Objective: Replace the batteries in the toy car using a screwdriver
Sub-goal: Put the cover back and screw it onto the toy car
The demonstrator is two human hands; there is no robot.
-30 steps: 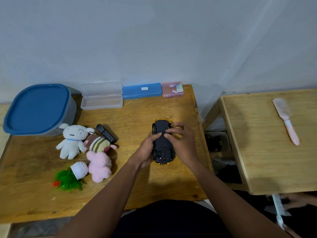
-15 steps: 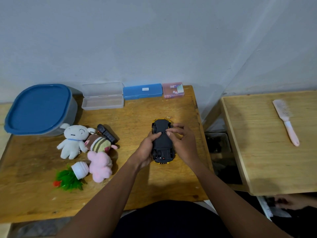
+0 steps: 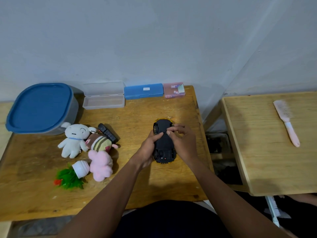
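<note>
Since the earlier frame our right hand (image 3: pixel 183 143) fingertips shift slightly; both hands clasp the upturned toy car (image 3: pixel 163 141), left hand (image 3: pixel 147 148) at 9 o'clock, steadying its underside on the worktop (image 3: pixel 137 114).

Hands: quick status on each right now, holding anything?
Left hand: closed around the side of the upside-down toy car.
Right hand: on the same car, fingertips on its underside; no screwdriver visible.

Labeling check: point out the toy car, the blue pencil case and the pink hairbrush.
toy car (image 3: pixel 163 142), head view, black underside between the hands.
blue pencil case (image 3: pixel 143 91), head view, middle of its lid.
pink hairbrush (image 3: pixel 291 133), head view, on its handle.
</note>
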